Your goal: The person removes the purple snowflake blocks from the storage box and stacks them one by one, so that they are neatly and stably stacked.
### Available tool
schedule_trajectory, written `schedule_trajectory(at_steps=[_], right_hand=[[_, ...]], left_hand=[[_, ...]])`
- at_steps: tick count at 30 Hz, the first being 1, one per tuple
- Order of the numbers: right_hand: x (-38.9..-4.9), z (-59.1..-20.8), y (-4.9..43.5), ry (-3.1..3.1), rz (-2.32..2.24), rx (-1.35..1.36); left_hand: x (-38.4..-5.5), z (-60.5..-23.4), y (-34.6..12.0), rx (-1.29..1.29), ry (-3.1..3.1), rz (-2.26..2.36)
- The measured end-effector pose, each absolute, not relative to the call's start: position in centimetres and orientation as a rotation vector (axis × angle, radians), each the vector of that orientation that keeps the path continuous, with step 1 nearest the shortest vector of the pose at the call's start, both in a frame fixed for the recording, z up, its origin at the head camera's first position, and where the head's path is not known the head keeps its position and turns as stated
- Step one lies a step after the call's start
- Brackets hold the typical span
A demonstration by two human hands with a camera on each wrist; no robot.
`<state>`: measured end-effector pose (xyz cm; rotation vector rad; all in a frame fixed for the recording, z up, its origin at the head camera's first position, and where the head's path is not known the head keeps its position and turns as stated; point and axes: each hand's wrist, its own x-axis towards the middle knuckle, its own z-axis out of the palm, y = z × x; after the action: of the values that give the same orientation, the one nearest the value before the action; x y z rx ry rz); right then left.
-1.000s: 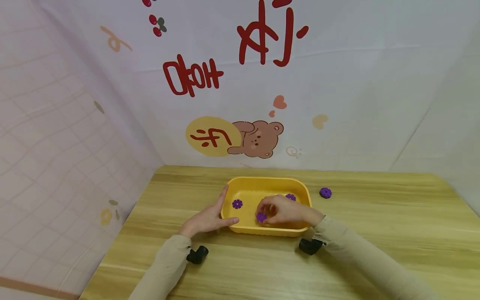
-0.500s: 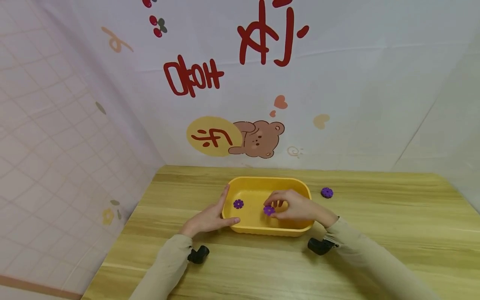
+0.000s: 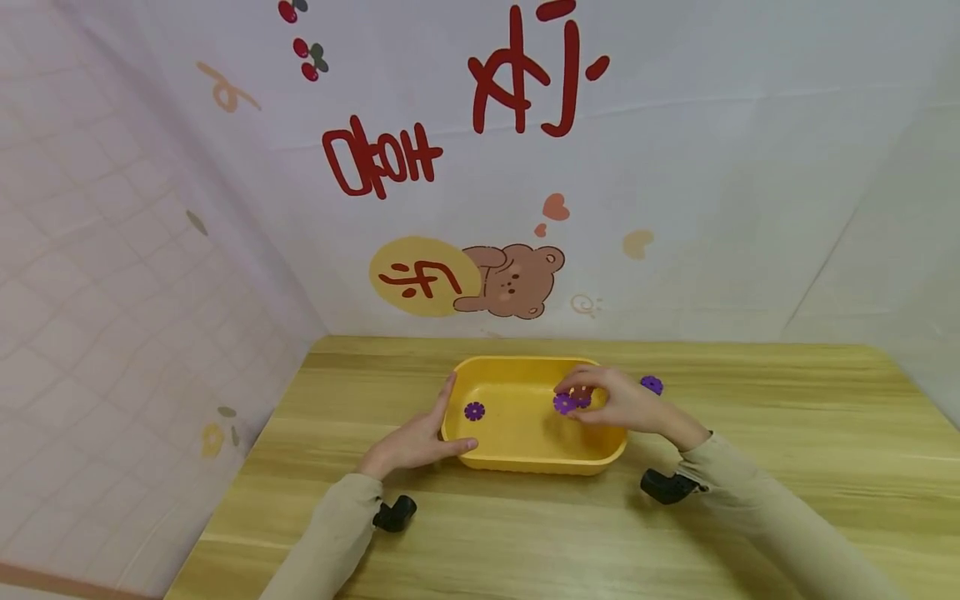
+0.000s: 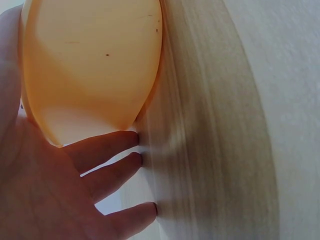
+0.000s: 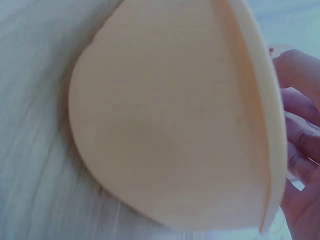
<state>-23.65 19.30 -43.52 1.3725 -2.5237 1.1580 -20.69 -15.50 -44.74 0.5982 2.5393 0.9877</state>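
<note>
A yellow plastic basket (image 3: 517, 467) stands on the table. My left hand (image 3: 416, 439) rests against its left end, fingers extended along the wall and thumb at the front rim; in the left wrist view some straight fingertips touch the table. Above the right part of the basket, my right hand (image 3: 618, 400) pinches a purple snowflake disc (image 3: 564, 404) between thumb and fingers. Partly behind that hand shows another purple disc (image 3: 582, 398). One more purple disc (image 3: 474, 411) lies on the basket floor at the left. The right wrist view shows mostly the basket's outer wall (image 5: 165, 110).
Outside the basket, past its right rim, a purple disc (image 3: 652, 384) lies on the wooden table (image 3: 517, 533); whether it is a single piece is unclear. A printed white cloth (image 3: 712, 208) rises behind the table's back edge. Black wrist mounts (image 3: 395, 513) sit on both sleeves.
My right hand has moved right and toward the back of the basket, carrying the pinched snowflake disc. The left hand stays at the basket's left end.
</note>
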Motion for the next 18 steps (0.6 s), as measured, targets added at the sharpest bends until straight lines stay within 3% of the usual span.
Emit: schedule_trajectory(at_steps=[18], right_hand=[[-24.0, -43.7, 24.7, -2.499, 1.185, 1.155]], left_hand=[[-20.5, -44.7, -15.5, 0.543, 2.538, 0.986]])
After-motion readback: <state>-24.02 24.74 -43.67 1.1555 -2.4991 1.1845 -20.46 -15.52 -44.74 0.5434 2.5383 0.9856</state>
